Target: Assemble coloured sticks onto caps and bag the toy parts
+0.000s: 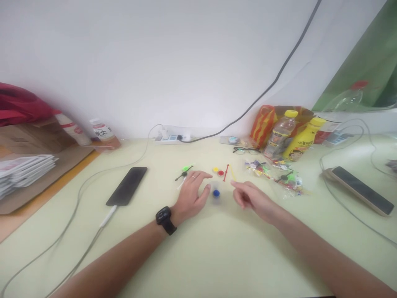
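A small blue round piece [216, 193] sits on the table between my hands, with a faint blurred patch around it. My left hand [192, 193] is beside it, thumb and fingers apart, holding nothing. To its right, my right hand [252, 199] has the index finger stretched out and the other fingers curled; nothing shows in it. Beyond lie a yellow round piece [216, 169], a red round piece [221, 173], a red arrow-shaped strip [226, 172] and a thin yellow strip [233, 172]. A green piece with a dark arrow strip [185, 169] lies behind my left hand, which partly hides a white strip [182, 183].
Clear bags of small colourful parts [287, 177] lie at right, before a clear bottle [281, 134] and a yellow bottle [304, 140]. Glasses [246, 150] and a power strip [170, 140] are further back. Phones lie left [127, 186] and right [362, 190], with cables nearby.
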`<state>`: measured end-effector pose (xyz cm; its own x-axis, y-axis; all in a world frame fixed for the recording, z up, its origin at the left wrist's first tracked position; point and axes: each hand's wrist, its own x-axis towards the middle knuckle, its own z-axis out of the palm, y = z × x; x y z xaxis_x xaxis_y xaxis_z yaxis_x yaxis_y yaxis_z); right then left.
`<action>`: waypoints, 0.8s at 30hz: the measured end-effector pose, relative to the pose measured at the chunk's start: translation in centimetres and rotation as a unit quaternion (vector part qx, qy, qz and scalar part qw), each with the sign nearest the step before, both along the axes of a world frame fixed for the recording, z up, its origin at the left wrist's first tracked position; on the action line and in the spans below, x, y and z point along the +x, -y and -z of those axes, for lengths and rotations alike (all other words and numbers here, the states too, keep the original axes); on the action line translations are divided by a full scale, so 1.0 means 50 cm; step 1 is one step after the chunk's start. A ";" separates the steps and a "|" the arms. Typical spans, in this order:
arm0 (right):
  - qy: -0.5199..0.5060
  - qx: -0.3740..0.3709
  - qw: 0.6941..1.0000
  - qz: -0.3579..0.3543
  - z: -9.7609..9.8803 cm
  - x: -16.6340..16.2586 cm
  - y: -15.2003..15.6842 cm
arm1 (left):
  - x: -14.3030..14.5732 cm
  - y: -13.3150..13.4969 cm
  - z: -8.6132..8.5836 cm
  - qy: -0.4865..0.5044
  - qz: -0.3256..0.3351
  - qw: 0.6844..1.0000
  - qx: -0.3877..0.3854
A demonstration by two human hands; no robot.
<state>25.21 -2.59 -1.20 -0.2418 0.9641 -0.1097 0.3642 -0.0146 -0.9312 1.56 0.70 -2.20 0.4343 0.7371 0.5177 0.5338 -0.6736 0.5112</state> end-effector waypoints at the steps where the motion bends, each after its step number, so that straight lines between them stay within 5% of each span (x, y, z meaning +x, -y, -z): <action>1: -0.025 0.003 0.999 0.024 -0.006 0.001 0.000 | 0.000 0.000 0.000 0.005 -0.003 1.000 0.002; 4: -0.034 0.041 0.993 0.101 -0.013 0.005 -0.006 | 0.001 -0.001 0.000 0.015 -0.010 1.000 0.003; 8: 0.051 0.118 0.988 0.085 0.008 0.021 -0.025 | 0.002 -0.001 0.001 0.025 -0.010 1.000 0.003; 15: 0.245 0.307 0.916 0.085 0.077 0.058 -0.061 | 0.002 -0.003 0.005 0.032 -0.008 0.999 -0.003; 24: 0.327 0.339 0.882 0.012 0.098 0.054 -0.059 | 0.003 -0.002 0.005 0.041 -0.005 0.999 -0.009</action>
<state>27.94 0.37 -6.11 -0.3191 0.8656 0.3858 0.8342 0.4497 -0.3192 1.72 0.80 -2.44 0.3833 0.7511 0.5376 0.4965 -0.6583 0.5657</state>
